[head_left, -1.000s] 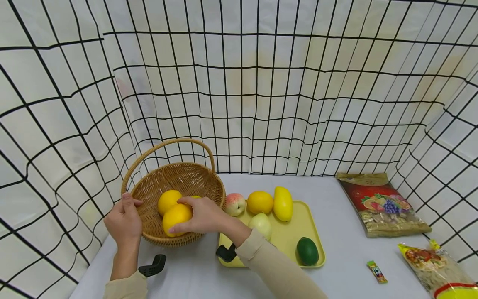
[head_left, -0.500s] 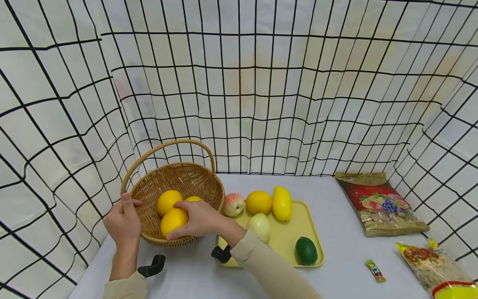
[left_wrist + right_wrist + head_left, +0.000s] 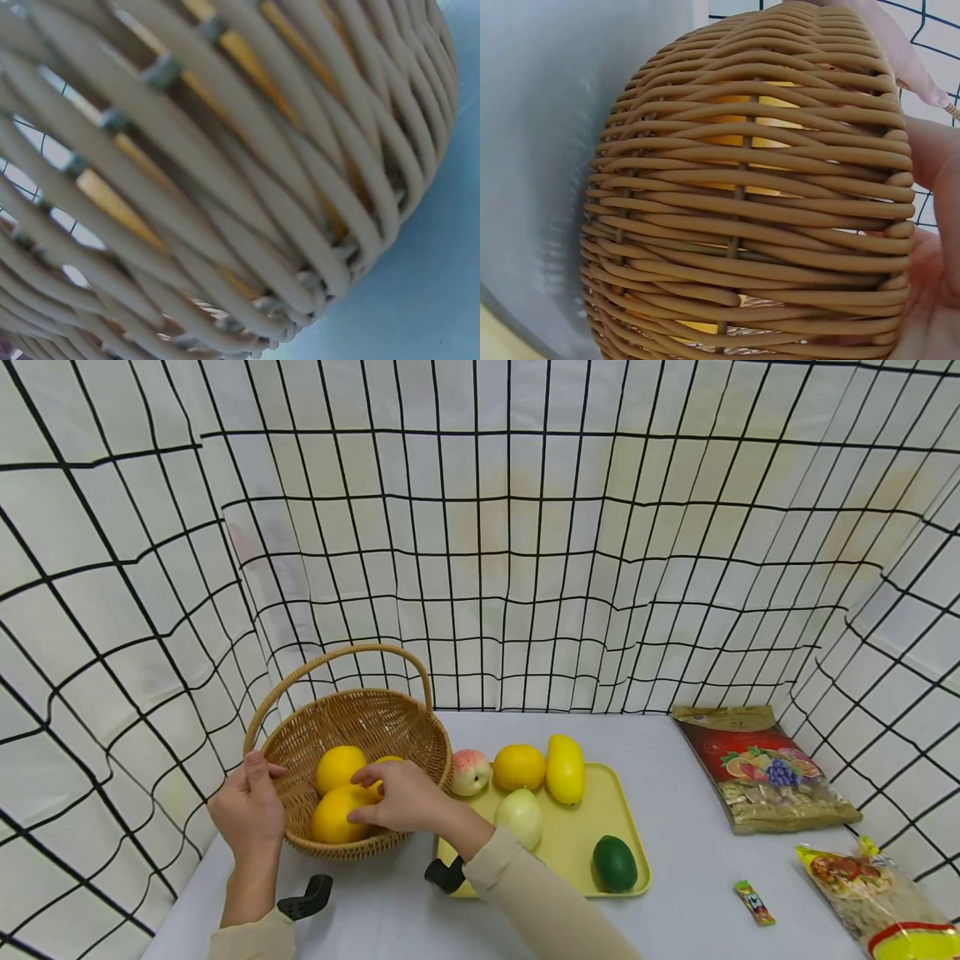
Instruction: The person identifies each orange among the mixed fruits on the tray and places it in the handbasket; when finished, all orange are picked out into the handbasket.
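In the head view a wicker basket (image 3: 367,714) with an arched handle leans toward me. My left hand (image 3: 251,802) grips it on its left side, where the handle meets the rim. Inside lie a front orange (image 3: 337,817), a second orange (image 3: 341,767) behind it, and another yellow fruit, mostly hidden by my right hand (image 3: 405,795). That hand is over the basket's right front rim, its fingers apart and bent only loosely, the thumb tip at the front orange's right side. Both wrist views show mostly the basket's woven wall (image 3: 225,172), with yellow glimpsed through the gaps.
Right of the basket, a yellow tray (image 3: 573,843) bears a peach (image 3: 470,772), a lemon (image 3: 519,767), a mango (image 3: 566,770), a pale green round fruit (image 3: 520,818) and an avocado (image 3: 615,863). Farther right lie a red-gold bag (image 3: 772,768), a noodle bag (image 3: 877,893) and a small snack packet (image 3: 753,902).
The front orange has moved down and left in the basket. My right hand has loosened from it and sits slightly to its right. My left hand keeps its hold on the basket.
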Available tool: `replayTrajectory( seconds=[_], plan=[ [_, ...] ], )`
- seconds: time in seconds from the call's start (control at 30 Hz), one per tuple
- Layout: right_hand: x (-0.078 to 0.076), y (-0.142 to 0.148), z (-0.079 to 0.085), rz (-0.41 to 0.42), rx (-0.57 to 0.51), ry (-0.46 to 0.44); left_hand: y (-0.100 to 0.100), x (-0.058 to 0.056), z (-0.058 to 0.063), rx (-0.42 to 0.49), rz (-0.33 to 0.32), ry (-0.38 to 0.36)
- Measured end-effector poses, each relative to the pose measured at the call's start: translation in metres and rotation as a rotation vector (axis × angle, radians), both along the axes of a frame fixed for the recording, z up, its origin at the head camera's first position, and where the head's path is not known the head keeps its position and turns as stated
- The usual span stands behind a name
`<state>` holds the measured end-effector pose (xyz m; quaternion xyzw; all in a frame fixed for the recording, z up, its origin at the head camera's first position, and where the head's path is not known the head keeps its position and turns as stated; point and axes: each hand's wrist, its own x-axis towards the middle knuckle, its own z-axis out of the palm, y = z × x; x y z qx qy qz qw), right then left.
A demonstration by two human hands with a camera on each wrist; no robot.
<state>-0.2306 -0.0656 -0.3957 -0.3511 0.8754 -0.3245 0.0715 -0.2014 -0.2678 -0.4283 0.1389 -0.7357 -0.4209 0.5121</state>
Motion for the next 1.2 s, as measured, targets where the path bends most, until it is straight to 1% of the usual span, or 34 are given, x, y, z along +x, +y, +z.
replayTrajectory(
  seconds=[0.1,0.23,0.33,0.43,0.57,0.7,0.83,0.97,1.03,1.1,1.2],
  plan=[
    [0.000,0.003,-0.003,0.007,-0.105,-0.009,0.000,0.000,0.000,-0.006,0.000,0.004],
    [0.005,0.011,-0.007,0.011,-0.325,-0.062,0.001,0.000,0.001,-0.013,-0.001,0.012],
    [0.009,0.018,-0.011,0.018,-0.468,-0.086,0.001,0.000,0.001,-0.025,-0.002,0.021],
    [0.012,0.026,-0.013,0.030,-0.565,-0.080,0.002,0.000,0.001,-0.030,-0.004,0.016],
    [0.015,0.041,-0.014,0.034,-0.657,-0.054,0.003,0.001,0.001,-0.001,0.013,-0.014],
    [0.016,0.058,-0.013,-0.019,-0.698,-0.034,0.002,0.001,0.002,0.024,0.031,-0.043],
    [0.019,0.075,-0.007,-0.086,-0.709,-0.058,0.002,0.002,0.004,0.017,0.032,-0.051],
    [0.027,0.090,0.007,-0.132,-0.721,-0.117,0.001,0.004,0.004,0.017,0.032,-0.052],
    [0.029,0.097,0.014,-0.141,-0.720,-0.130,0.001,0.004,0.003,0.025,0.035,-0.050],
    [0.030,0.104,0.017,-0.155,-0.715,-0.121,0.000,0.004,0.003,0.031,0.032,-0.049],
    [0.027,0.114,0.017,-0.172,-0.712,-0.093,0.000,0.003,0.003,0.032,0.022,-0.046]
  ],
)
